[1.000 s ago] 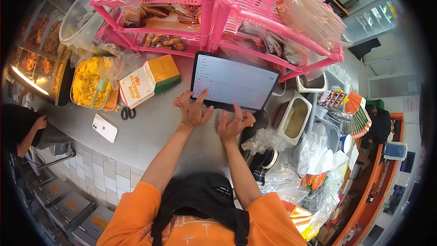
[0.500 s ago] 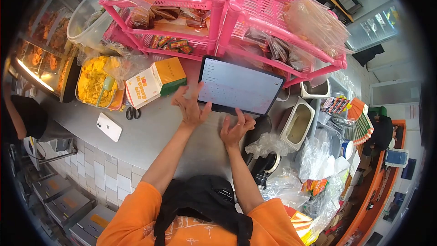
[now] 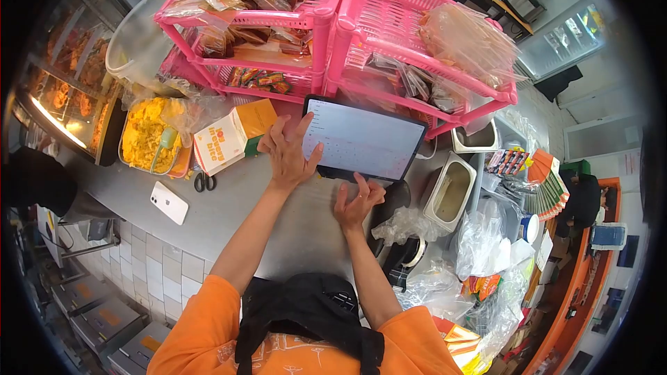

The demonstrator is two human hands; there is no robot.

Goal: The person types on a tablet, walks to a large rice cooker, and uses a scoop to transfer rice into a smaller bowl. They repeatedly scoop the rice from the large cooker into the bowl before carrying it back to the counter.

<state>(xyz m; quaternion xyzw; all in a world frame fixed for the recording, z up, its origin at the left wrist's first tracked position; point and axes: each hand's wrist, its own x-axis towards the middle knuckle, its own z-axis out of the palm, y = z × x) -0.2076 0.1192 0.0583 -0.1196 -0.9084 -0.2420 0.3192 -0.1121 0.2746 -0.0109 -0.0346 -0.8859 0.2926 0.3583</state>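
A tablet (image 3: 368, 140) with a pale lit screen stands tilted on the metal counter, in front of the pink racks. My left hand (image 3: 288, 161) is at its left side, fingers spread, with the index fingertip over the upper left of the screen. Below the lower edge of the tablet is my right hand (image 3: 358, 205), fingers apart and partly curled, one fingertip right at that edge. Neither hand holds anything. Left of my left hand lies a white and orange printed carton (image 3: 221, 144), with black-handled scissors (image 3: 203, 181) beside it.
A white phone (image 3: 169, 203) lies on the counter near a tub of yellow food (image 3: 144, 135). Pink racks (image 3: 333, 48) with bagged goods stand behind. Metal pans (image 3: 450, 191) and plastic bags (image 3: 479, 236) crowd the right. A person in dark clothing (image 3: 38, 184) is at far left.
My left hand has moved up along the tablet's left side, its index finger now higher over the screen. My right hand stays by the lower edge. The view has shifted slightly.
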